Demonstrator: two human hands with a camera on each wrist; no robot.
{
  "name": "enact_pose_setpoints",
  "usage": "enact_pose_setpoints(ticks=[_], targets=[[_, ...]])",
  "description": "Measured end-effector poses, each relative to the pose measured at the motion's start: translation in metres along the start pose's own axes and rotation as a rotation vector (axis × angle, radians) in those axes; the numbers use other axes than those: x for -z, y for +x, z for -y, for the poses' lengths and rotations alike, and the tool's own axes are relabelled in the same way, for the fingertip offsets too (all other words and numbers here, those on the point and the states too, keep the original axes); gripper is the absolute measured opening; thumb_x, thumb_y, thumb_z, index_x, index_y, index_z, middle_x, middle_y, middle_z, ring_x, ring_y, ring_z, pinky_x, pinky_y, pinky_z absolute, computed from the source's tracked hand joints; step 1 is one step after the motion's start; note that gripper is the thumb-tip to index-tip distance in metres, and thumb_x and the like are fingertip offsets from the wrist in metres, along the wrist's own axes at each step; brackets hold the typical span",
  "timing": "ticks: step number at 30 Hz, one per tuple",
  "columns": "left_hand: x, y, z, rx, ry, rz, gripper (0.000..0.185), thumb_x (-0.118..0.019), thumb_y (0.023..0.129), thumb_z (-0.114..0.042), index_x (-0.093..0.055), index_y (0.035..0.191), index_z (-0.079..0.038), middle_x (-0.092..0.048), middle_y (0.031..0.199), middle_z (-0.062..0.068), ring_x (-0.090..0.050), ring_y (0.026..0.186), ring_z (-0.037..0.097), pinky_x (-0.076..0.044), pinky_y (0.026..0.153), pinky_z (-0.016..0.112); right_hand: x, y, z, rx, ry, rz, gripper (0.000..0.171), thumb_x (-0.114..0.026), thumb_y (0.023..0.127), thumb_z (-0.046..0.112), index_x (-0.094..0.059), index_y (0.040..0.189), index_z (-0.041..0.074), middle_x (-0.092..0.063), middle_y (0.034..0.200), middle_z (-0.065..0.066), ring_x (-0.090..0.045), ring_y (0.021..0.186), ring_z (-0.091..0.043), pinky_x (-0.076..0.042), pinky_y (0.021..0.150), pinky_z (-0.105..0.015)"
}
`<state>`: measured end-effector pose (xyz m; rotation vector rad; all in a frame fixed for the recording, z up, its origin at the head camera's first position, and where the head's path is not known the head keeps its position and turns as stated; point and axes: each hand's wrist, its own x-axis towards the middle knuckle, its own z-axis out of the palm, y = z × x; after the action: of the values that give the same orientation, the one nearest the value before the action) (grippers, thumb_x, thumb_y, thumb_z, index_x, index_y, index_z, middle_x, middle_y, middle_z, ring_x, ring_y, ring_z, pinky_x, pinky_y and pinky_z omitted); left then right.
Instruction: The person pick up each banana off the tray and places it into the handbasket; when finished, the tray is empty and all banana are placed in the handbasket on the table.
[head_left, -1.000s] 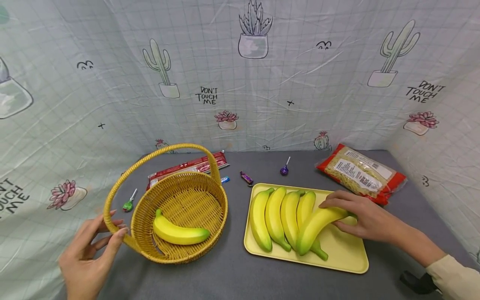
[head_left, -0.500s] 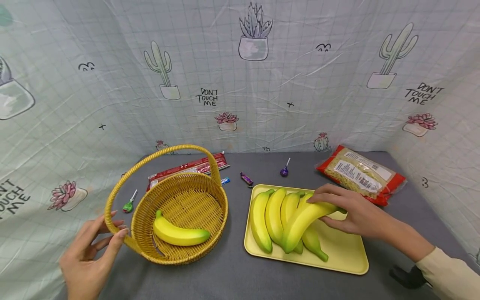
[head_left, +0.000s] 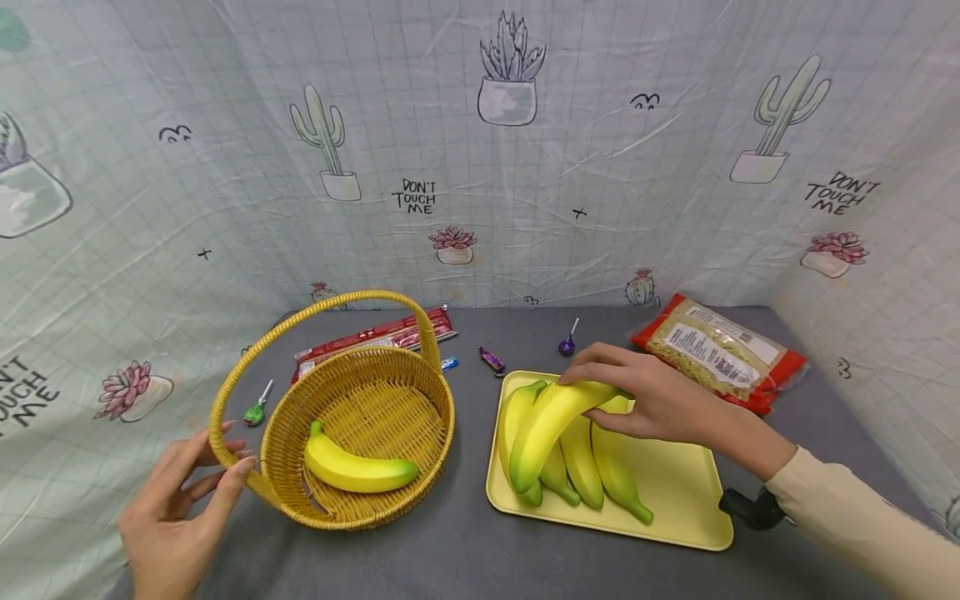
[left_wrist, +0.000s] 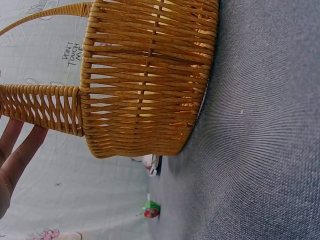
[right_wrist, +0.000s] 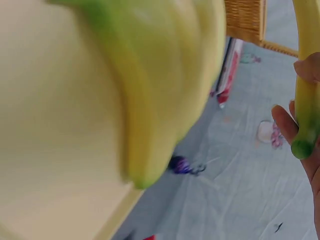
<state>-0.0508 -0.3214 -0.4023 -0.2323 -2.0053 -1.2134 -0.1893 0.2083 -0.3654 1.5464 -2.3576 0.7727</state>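
Observation:
My left hand (head_left: 180,508) holds the near end of the handle of a yellow wicker basket (head_left: 272,454). Its fingers (left_wrist: 22,150) lie against the woven handle (left_wrist: 40,102) in the left wrist view. Inside the basket lies one yellow banana (head_left: 360,468) with green ends. My right hand (head_left: 652,396) grips another banana (head_left: 547,425) near one end, raised over the left part of a pale yellow tray (head_left: 675,500). Several more bananas (head_left: 617,471) rest on that tray side by side, partly covered by the held one.
Behind the basket lie long red packets (head_left: 375,333) and a small blue wrapper (head_left: 448,364). A green lollipop (head_left: 255,412) is left of it. A purple candy (head_left: 491,360), a purple lollipop (head_left: 567,343) and a red-ended bag (head_left: 716,350) sit behind the tray.
My right hand has moved left across the tray with the banana, from over its middle to over its left side. The left hand and the basket have stayed put.

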Motion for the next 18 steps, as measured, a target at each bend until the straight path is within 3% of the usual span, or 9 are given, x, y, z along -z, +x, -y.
enact_pose_setpoints(ticks=[15,18], targets=[[0.001,0.0,0.0,0.002,0.026,0.008,0.055,-0.073,0.08,0.031,-0.066,0.132,0.016,-0.069,0.119,0.02,-0.07,0.098,0.015,-0.061,0.078,0.018,-0.007,0.072,0.006,0.121,0.012,0.043,0.049,-0.082,0.092,0.012,-0.067,0.138,0.022,-0.061,0.13,0.004,-0.061,0.108,-0.009,-0.059,0.083,-0.031],[0.0,0.0,-0.002,-0.015,-0.005,0.006,0.053,-0.072,0.08,0.033,-0.065,0.131,0.018,-0.069,0.119,0.02,-0.07,0.098,0.015,-0.061,0.077,0.018,-0.01,0.084,0.007,0.137,0.014,0.05,0.05,-0.082,0.092,0.011,-0.067,0.139,0.022,-0.061,0.13,0.004,-0.061,0.108,-0.01,-0.06,0.082,-0.032]])
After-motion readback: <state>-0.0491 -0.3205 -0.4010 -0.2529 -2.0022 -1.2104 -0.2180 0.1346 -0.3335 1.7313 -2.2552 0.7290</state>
